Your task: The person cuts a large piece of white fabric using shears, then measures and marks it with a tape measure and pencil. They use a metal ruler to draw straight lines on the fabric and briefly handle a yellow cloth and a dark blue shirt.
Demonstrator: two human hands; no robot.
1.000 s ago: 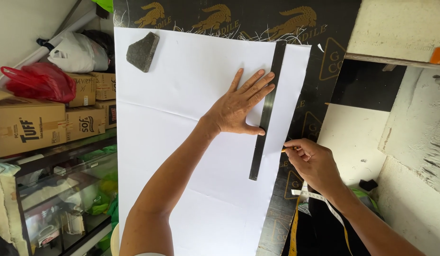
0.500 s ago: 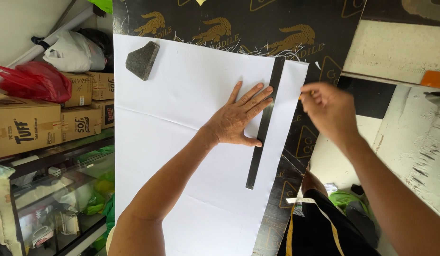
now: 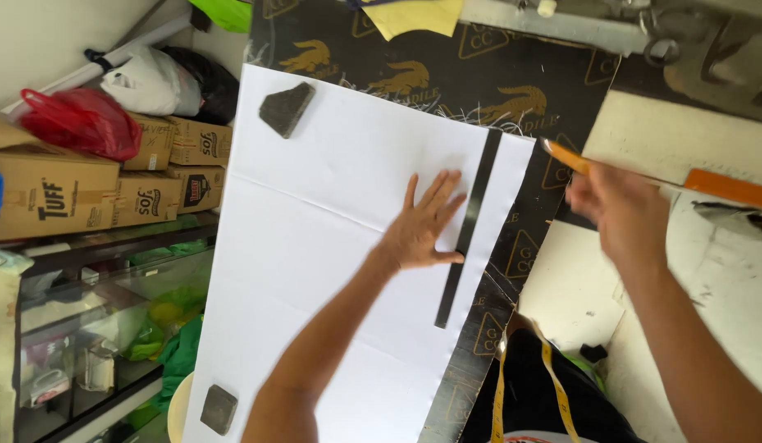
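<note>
Left hand pins the black ruler on white paper; right hand holds a pencil off to the right.

Left hand [image 3: 420, 230]: fingers spread flat on the white paper sheet [image 3: 332, 246], fingertips touching the left edge of the black ruler [image 3: 468, 226], which lies along the sheet's right margin, far end toward the top. Right hand [image 3: 615, 215]: blurred; fingers closed round an orange pencil [image 3: 566, 156], held in the air right of the sheet and apart from the ruler. Two dark stone weights sit on the paper, one at the far-left corner [image 3: 286, 107], one near-left [image 3: 219, 408]; dark printed tabletop [image 3: 414, 74] beneath. Risk, as judged: only fingertips bear on the ruler's one edge, so sideways pencil pressure could pivot it and skew a line; the unweighted right margin could slide or lift.
</note>
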